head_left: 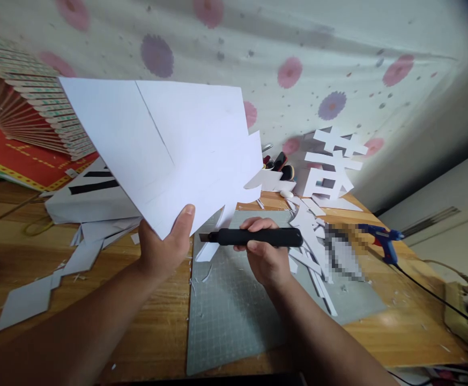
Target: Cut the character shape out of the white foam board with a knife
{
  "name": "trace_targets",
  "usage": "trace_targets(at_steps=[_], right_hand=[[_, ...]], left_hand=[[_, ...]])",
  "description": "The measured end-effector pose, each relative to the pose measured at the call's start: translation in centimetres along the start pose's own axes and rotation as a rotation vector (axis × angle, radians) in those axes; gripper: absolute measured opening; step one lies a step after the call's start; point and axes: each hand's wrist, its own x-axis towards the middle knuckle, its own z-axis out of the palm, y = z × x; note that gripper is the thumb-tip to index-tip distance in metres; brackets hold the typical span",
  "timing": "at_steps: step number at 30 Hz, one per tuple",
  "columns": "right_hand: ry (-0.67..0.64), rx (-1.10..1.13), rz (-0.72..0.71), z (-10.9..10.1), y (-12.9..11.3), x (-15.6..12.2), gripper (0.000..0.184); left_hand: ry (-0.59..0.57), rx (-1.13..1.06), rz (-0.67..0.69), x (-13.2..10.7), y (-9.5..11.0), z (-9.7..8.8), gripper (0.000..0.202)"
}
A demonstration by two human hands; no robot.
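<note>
Board point(185, 142) (held) above left grip point(164, 247).

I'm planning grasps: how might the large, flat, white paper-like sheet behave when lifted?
The large, flat, white paper-like sheet is probably stiff, extending nearly straight beyond the left hand. It's likely light: thin, held near one corner.

The one head view looks from above the near side of the wooden table point(149, 321), facing forward and down over the left hand point(164, 249) and right hand point(269, 262). It sits close to both and takes in the flowered cloth point(234, 51) at the far side.
</note>
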Motion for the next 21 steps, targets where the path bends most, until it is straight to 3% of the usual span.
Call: trace_targets(at_steps=[21], right_hand=[[0.04, 0.03, -0.029, 0.04, -0.96, 0.22, 0.024]], left_hand=[[-0.064, -0.005, 0.044, -0.33, -0.02, -0.4, 0.015]])
